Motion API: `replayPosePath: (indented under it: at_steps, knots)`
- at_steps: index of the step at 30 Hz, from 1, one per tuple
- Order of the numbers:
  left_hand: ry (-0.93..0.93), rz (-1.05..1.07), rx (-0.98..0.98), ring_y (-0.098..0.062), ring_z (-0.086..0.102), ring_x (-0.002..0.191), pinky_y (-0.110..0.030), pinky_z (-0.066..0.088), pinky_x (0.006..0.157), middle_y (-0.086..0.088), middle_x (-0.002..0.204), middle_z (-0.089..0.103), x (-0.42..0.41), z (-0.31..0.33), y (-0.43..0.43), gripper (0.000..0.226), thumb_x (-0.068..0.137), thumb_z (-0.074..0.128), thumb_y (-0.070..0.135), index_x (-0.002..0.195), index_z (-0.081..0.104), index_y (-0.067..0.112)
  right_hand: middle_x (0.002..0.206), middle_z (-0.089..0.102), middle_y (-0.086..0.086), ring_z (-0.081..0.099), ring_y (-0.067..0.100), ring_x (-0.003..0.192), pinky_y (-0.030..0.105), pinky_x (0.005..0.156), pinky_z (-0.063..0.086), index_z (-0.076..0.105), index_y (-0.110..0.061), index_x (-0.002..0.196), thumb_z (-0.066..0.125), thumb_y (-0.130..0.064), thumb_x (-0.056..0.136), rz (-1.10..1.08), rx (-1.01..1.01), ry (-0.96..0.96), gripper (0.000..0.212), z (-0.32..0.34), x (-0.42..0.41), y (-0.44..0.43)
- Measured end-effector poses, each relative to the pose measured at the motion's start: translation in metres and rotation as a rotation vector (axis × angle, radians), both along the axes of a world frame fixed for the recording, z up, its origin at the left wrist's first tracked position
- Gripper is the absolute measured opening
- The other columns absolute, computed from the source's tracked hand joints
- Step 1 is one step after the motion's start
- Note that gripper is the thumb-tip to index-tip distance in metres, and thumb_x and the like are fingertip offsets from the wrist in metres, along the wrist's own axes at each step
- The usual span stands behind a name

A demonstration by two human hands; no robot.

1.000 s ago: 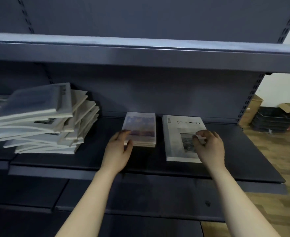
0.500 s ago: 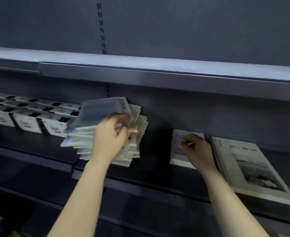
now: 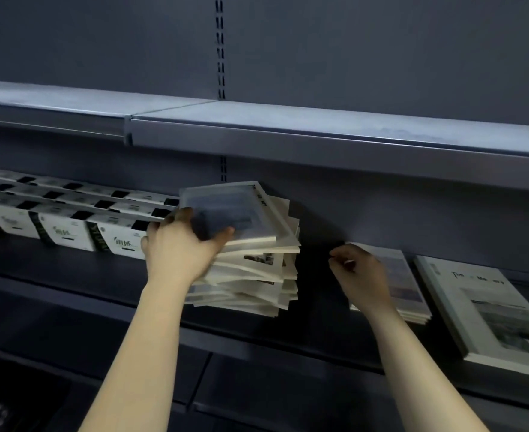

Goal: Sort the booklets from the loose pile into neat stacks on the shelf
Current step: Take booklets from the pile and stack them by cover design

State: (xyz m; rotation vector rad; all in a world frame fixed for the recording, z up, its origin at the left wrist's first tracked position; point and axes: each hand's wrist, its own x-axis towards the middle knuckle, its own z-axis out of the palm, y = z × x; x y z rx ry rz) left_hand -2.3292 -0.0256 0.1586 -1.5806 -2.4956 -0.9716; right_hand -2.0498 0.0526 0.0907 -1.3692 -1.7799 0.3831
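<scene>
A loose, crooked pile of booklets (image 3: pixel 257 272) sits on the dark shelf (image 3: pixel 107 285) in the middle. My left hand (image 3: pixel 179 244) grips the top booklet (image 3: pixel 235 210) of that pile, thumb on its cover. To the right lies a small neat stack of booklets (image 3: pixel 403 282); my right hand (image 3: pixel 359 272) rests at its left edge with fingers curled, and whether it pinches anything I cannot tell. Further right a large white booklet (image 3: pixel 487 313) with a dark photo lies flat.
Rows of white boxes with black marks (image 3: pixel 67 219) fill the shelf to the left. An upper shelf (image 3: pixel 319 129) overhangs close above the pile. A lower shelf ledge (image 3: pixel 257 397) runs beneath my forearms.
My view has swung left. My left hand went from the small stack to the loose pile and took hold of its top booklet. My right hand moved from the large booklet to the small stack.
</scene>
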Motion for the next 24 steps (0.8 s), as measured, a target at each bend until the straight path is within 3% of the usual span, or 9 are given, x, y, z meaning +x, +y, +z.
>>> replayPosePath:
  at_steps: [3, 6, 11, 15, 20, 24]
  knots:
    - [-0.049, 0.003, 0.038, -0.039, 0.048, 0.119, -0.045, 0.036, 0.093, -0.011, 0.124, 0.061, -0.004, 0.002, 0.002, 0.083, 0.071, 0.058, 0.073, 0.137, 0.045, 0.024, 0.086, 0.064, -0.016, 0.055, -0.009, 0.077, 0.004, 0.066, 0.035, 0.062, -0.035, 0.09, 0.066, -0.017, 0.087, -0.005, -0.006, 0.013, 0.019, -0.002, 0.005, -0.002]
    - [-0.163, -0.04, 0.094, -0.034, 0.056, 0.111, -0.045, 0.045, 0.094, -0.008, 0.118, 0.065, -0.009, 0.003, 0.0, 0.075, 0.071, 0.068, 0.063, 0.133, 0.05, 0.024, 0.089, 0.066, -0.013, 0.057, -0.004, 0.079, 0.009, 0.069, 0.038, 0.063, -0.034, 0.091, 0.066, -0.017, 0.087, -0.007, -0.022, 0.039, 0.018, -0.004, 0.012, -0.002]
    - [-0.44, -0.112, 0.167, -0.031, 0.068, 0.088, -0.044, 0.056, 0.08, -0.006, 0.095, 0.072, -0.02, 0.005, -0.004, 0.049, 0.07, 0.08, 0.039, 0.114, 0.064, 0.023, 0.086, 0.064, -0.015, 0.056, -0.006, 0.079, 0.008, 0.068, 0.037, 0.065, -0.032, 0.091, 0.064, -0.018, 0.087, -0.006, -0.025, 0.019, 0.015, -0.005, 0.019, -0.002]
    - [-0.489, -0.112, 0.166, -0.03, 0.069, 0.077, -0.048, 0.056, 0.077, -0.005, 0.083, 0.073, -0.031, 0.007, -0.005, 0.034, 0.067, 0.083, 0.027, 0.097, 0.069, 0.02, 0.087, 0.063, -0.017, 0.054, -0.01, 0.078, 0.002, 0.064, 0.034, 0.065, -0.031, 0.096, 0.064, -0.021, 0.088, 0.006, -0.057, -0.004, 0.012, -0.006, 0.02, -0.002]
    - [-0.622, -0.157, 0.149, -0.025, 0.07, 0.071, -0.046, 0.058, 0.075, -0.008, 0.087, 0.073, -0.027, 0.013, -0.011, 0.035, 0.067, 0.084, 0.022, 0.096, 0.068, 0.011, 0.089, 0.063, -0.015, 0.055, -0.009, 0.078, 0.002, 0.064, 0.034, 0.064, -0.03, 0.097, 0.064, -0.021, 0.088, 0.026, -0.079, -0.008, 0.012, -0.009, 0.021, -0.005]
    - [-0.41, -0.115, 0.24, -0.028, 0.065, 0.073, -0.034, 0.05, 0.057, -0.002, 0.083, 0.065, -0.007, 0.02, -0.018, 0.019, 0.082, 0.066, 0.026, 0.095, 0.061, 0.013, 0.09, 0.063, -0.014, 0.055, -0.007, 0.08, 0.003, 0.065, 0.034, 0.063, -0.031, 0.096, 0.064, -0.022, 0.088, 0.038, -0.105, 0.011, 0.012, -0.01, 0.022, -0.008]
